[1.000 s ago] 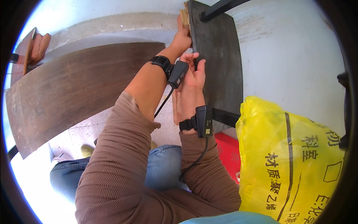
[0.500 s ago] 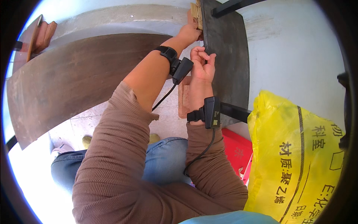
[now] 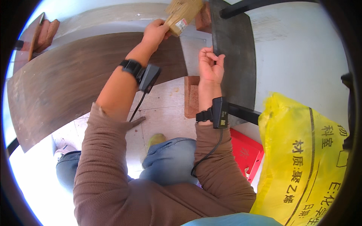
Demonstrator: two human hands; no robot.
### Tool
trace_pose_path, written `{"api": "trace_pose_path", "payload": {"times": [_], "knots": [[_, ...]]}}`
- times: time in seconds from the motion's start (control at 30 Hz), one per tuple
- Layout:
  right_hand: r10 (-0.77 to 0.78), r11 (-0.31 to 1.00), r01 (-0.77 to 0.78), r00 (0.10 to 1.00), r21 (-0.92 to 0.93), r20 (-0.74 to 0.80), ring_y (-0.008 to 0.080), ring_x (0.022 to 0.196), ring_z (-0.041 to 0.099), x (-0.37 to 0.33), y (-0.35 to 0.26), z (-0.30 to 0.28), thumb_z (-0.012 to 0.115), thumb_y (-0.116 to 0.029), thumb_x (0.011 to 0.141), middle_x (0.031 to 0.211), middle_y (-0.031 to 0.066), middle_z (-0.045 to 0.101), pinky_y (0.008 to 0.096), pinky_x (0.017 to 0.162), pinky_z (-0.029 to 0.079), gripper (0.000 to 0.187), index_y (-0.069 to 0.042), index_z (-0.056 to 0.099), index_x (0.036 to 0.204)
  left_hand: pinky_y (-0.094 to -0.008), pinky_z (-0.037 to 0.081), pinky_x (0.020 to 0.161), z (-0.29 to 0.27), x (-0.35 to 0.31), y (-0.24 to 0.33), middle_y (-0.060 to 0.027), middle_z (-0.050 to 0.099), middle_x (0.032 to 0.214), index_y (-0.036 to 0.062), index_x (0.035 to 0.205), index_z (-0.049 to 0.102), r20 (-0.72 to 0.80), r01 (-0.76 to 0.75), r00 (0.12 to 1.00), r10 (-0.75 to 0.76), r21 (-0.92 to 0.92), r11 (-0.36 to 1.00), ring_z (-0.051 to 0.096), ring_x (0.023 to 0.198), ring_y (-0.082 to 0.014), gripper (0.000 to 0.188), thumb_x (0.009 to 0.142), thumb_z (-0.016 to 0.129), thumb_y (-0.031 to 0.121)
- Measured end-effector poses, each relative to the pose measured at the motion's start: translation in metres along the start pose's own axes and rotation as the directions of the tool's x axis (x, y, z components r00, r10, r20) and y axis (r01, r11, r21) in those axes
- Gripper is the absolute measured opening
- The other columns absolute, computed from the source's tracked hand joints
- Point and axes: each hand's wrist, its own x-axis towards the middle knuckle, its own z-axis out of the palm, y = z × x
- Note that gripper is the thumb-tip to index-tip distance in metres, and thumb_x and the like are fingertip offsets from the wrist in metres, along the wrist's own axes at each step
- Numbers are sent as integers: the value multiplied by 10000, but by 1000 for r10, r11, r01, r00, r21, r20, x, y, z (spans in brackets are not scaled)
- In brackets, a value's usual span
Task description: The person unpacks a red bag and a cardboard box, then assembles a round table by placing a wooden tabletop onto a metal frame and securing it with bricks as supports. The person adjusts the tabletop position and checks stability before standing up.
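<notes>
"What lies furthest left?"

"Well to the left of the left hand (image 3: 154,34), rough red bricks (image 3: 47,35) stand against a reddish-brown upright board. Between them and that hand, a long, dark brown wooden board (image 3: 75,79) reaches across, passing behind the left hand and forearm."

"And the left hand itself?"

"Its fingers are closed on the lower left end of a flat, tan, ragged-edged piece (image 3: 184,14) bearing a small white label (image 3: 181,25). The piece extends up and to the right from the fingers; whether it is wood or cardboard, I can't tell."

"Anything between the two hands?"

"A reddish brick block (image 3: 192,98) on the pale tiled floor (image 3: 166,98), just left of the right wrist. Another red brick (image 3: 204,19) sits above the right hand (image 3: 211,67), next to the tan piece."

"How is the right hand?"

"Palm up, fingers half curled, at the near edge of a dark grey, smooth board (image 3: 235,56). I can't tell whether it grips that edge."

"Further right?"

"A black bar (image 3: 245,113) runs just right of the right wrist. Below it, nearer the body, is a red box (image 3: 247,150), then a large yellow plastic bag (image 3: 277,169) with dark printing."
</notes>
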Motion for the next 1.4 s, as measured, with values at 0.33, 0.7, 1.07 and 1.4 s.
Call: {"api": "trace_pose_path", "payload": {"times": [0.33,0.7,1.07,1.4], "knots": [[-26,991,24,1000,-129,-8,145,571,521,0,-5,1,471,-351,1000,1075,111,648,387,799,424,410,10,519,1188,-265,477,573,-22,-74,-53,-71,655,763,-5,939,637,-98,105,987,-128,-212,972,588,631,-128,170,830,535,76],[-156,956,152,988,-251,5,238,834,587,-2,-29,-10,472,-328,987,1227,124,582,431,847,407,488,15,468,1335,-455,491,739,5,-139,-120,-206,659,881,40,943,642,131,-67,991,0,509,858,629,831,-386,220,786,575,180],[-317,874,290,949,-391,-5,260,959,562,-6,-30,-11,517,-360,965,1411,111,468,426,799,426,476,-88,460,1352,-466,522,747,-1,-168,-111,-196,678,874,44,929,650,498,-256,851,-170,675,692,661,859,-361,189,783,578,139],[-314,470,246,944,-848,100,276,1071,531,-1,-4,-22,623,-309,924,1352,132,486,414,838,437,552,-60,418,1372,-422,471,927,-73,-201,-121,-204,623,1182,68,1188,623,81,207,956,-281,492,846,601,1069,-351,397,894,570,330]]}}
